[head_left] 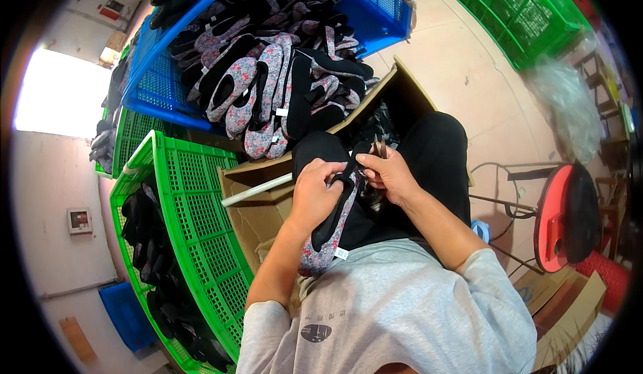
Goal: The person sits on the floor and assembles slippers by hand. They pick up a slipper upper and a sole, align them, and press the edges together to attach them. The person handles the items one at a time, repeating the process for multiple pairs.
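My left hand [316,196] is closed around the edge of a floral slipper [327,245] with a black inside, held over my lap. A small white tag [341,253] sticks out from the slipper's side near its lower end. My right hand [390,175] is closed close by, its thumb and finger pinching at the slipper's dark upper end. Out of the same hand point the two dark tips of thread snips [379,148]; their handles are mostly hidden in the palm. Whether the tips touch the slipper I cannot tell.
Ahead, a blue crate [382,19] holds a heap of matching floral slippers [268,72]. An open cardboard box [248,206] stands by my knees, with a white rod [258,190] across it. A green crate [194,220] with dark slippers is left; a red round-topped stool [559,220] stands right.
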The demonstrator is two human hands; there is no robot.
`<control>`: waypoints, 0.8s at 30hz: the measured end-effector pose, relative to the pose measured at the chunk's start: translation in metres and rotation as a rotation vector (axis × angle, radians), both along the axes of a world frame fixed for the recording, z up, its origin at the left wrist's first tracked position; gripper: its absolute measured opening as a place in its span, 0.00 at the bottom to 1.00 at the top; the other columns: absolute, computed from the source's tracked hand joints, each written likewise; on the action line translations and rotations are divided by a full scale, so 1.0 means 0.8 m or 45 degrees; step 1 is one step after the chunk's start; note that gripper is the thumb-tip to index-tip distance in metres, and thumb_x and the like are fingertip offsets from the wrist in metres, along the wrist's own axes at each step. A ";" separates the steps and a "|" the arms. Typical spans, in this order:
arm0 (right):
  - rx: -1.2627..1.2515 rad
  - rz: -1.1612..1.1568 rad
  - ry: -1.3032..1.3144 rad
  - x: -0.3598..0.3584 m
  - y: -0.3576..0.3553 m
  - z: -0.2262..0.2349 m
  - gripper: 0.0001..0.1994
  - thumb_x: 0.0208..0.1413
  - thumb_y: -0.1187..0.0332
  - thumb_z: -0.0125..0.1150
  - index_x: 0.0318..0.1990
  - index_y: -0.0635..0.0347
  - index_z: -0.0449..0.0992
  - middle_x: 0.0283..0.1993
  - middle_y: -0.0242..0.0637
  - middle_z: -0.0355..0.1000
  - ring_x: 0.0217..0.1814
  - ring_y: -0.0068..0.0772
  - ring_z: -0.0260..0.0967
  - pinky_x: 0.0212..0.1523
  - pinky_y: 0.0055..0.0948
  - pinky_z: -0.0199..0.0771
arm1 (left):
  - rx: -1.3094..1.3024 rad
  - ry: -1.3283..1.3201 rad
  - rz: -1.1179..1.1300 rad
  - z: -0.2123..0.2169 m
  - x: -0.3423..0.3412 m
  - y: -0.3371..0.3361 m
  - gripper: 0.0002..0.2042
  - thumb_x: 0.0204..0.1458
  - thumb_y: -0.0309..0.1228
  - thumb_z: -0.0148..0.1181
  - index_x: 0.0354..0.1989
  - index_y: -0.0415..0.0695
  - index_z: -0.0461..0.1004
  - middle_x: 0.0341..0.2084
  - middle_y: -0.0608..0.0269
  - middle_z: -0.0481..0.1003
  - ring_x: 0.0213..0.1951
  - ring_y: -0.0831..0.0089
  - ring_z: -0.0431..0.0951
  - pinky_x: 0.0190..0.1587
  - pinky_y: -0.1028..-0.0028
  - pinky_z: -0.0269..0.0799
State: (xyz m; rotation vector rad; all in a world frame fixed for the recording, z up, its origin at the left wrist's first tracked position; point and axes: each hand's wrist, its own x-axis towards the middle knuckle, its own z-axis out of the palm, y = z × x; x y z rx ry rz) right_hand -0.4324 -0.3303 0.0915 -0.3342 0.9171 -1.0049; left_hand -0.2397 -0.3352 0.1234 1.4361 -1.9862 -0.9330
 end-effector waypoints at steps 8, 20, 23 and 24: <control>-0.081 0.061 0.113 -0.010 -0.002 0.007 0.09 0.57 0.66 0.67 0.34 0.51 0.70 0.21 0.23 0.67 0.14 0.09 0.52 0.14 0.15 0.43 | 0.224 0.115 -0.291 -0.005 0.009 -0.035 0.09 0.43 0.21 0.67 0.35 0.36 0.77 0.32 0.66 0.70 0.35 0.77 0.68 0.39 0.77 0.65; -0.185 0.369 0.349 -0.070 0.009 0.006 0.13 0.69 0.54 0.47 0.46 0.53 0.65 0.32 0.29 0.69 0.23 0.12 0.50 0.20 0.14 0.49 | 0.934 0.571 -0.171 -0.007 -0.003 -0.069 0.05 0.50 0.24 0.67 0.27 0.40 0.76 0.27 0.72 0.70 0.28 0.84 0.70 0.30 0.82 0.65; -0.197 0.571 0.360 -0.081 0.017 0.013 0.11 0.69 0.58 0.48 0.46 0.55 0.65 0.35 0.30 0.70 0.24 0.13 0.52 0.21 0.14 0.52 | 1.014 0.530 -0.195 -0.015 0.000 -0.077 0.05 0.51 0.26 0.66 0.27 0.42 0.77 0.23 0.72 0.71 0.26 0.84 0.70 0.30 0.83 0.64; -0.211 0.650 0.361 -0.081 0.019 0.016 0.10 0.69 0.59 0.48 0.47 0.56 0.65 0.35 0.30 0.71 0.25 0.14 0.53 0.22 0.14 0.53 | 1.054 0.521 -0.209 -0.022 0.004 -0.081 0.05 0.52 0.26 0.66 0.27 0.42 0.77 0.22 0.72 0.71 0.26 0.84 0.70 0.29 0.83 0.64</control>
